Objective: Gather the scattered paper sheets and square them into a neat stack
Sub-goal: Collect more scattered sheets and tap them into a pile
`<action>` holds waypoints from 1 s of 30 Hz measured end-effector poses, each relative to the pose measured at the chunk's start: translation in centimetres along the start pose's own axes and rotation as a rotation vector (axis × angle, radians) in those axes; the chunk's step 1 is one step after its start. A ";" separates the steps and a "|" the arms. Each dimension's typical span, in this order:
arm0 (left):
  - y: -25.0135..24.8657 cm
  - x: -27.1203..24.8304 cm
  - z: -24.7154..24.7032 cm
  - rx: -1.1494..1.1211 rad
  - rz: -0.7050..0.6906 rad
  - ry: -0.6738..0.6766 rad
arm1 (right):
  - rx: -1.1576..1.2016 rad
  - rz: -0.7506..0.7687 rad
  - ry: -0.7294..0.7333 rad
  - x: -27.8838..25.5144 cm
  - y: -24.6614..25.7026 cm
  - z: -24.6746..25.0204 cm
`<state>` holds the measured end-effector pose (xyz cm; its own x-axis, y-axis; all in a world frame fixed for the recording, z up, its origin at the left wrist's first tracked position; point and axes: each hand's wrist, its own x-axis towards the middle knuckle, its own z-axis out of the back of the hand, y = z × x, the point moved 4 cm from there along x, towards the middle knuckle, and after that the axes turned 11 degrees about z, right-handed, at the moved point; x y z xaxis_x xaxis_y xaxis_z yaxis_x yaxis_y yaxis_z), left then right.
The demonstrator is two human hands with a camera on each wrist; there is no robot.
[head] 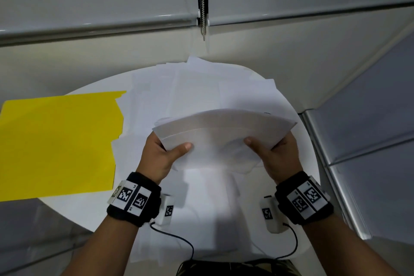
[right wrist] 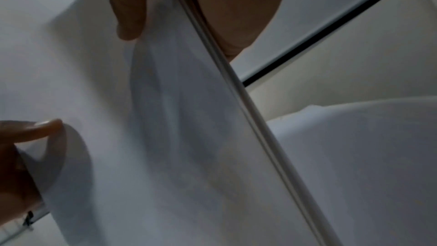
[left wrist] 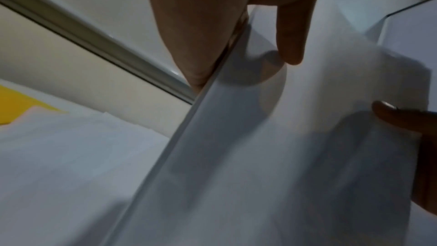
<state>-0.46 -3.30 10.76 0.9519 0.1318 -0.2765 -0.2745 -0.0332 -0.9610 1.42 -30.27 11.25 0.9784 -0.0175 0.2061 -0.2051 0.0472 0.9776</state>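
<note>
Fingers of both hands clamp the gathered bundle of sheets point(head: 224, 127) from opposite short edges. Left hand point(head: 160, 154): thumb lies across the near face, the other fingers hidden behind the far face, so the left edge is pinched between them; the left wrist view shows that edge as several layers lying close together. Centre: the bundle is held above the round white table point(head: 307, 163), its long axis running left to right between the hands, bowed upward in the middle, near face tilted toward the person. Loose sheets point(head: 201, 83) lie spread on the table beneath and beyond it, with a yellow folder point(head: 58, 141) well apart at the left. Right hand point(head: 276, 154): a mirrored grip, thumb in front, fingers behind the right edge. Neither hand is nearer; the bundle sits squarely between them. Squaring probably calls for turning one long edge downward to tap against the table.
</note>
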 end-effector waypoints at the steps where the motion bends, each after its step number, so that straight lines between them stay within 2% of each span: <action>1: 0.6 0.1 -0.1 0.004 0.028 0.018 | -0.006 -0.039 0.023 -0.2 -1.0 0.1; 5: 3.8 1.1 0.4 0.057 0.174 0.075 | -0.115 -0.244 0.201 -1.5 -5.0 0.1; 7: 5.8 1.8 0.5 0.145 0.265 0.085 | -0.216 -0.332 0.340 -2.3 -7.3 -0.1; 9: 7.5 2.2 0.2 0.237 0.325 0.077 | -0.304 -0.411 0.407 -3.0 -9.2 -0.5; 15: 8.2 2.0 -0.6 0.236 0.320 -0.084 | -0.309 -0.469 0.134 -3.1 -11.3 -0.6; 18: 9.1 1.4 -1.0 0.204 0.348 -0.101 | -0.381 -0.596 0.188 -4.0 -11.4 -1.0; 20: 10.4 0.9 -1.0 0.209 0.414 -0.093 | -0.386 -0.623 0.224 -4.9 -12.0 -1.1; 24: 11.6 0.7 -1.0 0.233 0.465 -0.120 | -0.312 -0.544 0.141 -4.9 -11.8 -1.5; 26: 11.9 0.3 -1.1 0.241 0.483 -0.145 | -0.291 -0.552 0.117 -5.3 -11.6 -1.7; 30: 12.1 0.4 -1.7 0.315 0.441 -0.106 | -0.283 -0.478 0.155 -4.6 -11.2 -1.7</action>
<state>-3.12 -5.33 -0.98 0.7232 0.2716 -0.6350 -0.6870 0.1883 -0.7019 -0.69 -28.98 -0.73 0.9575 0.0429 -0.2851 0.2549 0.3362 0.9066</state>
